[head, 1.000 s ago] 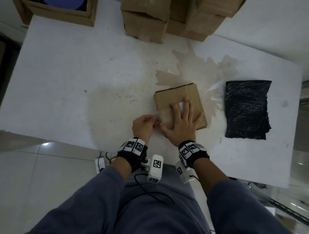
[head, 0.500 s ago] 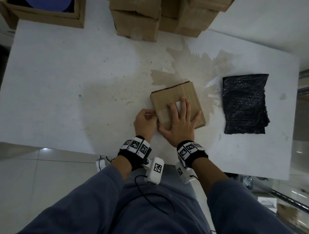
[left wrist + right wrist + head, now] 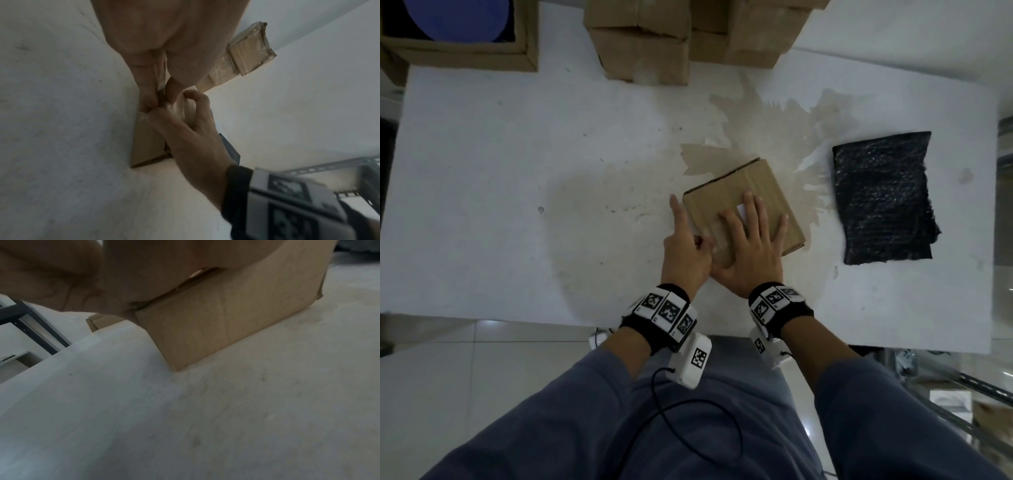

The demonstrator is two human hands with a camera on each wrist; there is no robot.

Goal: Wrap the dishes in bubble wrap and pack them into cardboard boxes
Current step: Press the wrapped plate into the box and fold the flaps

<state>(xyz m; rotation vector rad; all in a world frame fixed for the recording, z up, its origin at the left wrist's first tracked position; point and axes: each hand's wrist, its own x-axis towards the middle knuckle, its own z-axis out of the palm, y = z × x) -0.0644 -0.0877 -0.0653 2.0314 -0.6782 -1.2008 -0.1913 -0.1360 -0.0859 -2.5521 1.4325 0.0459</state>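
Pressing flat, your right hand (image 3: 751, 253) spreads its fingers over the closed cardboard box (image 3: 763, 192) near the table's (image 3: 482, 171) front edge, while your left hand (image 3: 686, 253) pinches clear tape (image 3: 717, 240) at the box's near-left side, forefinger extended. Thin board probably flexes — grip opposite side walls, keeping it level, since dishes inside would be fragile.

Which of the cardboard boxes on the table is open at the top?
The box at the far left corner: its top is open and something round and blue shows inside. The stacked boxes and the small box under the hands look closed.
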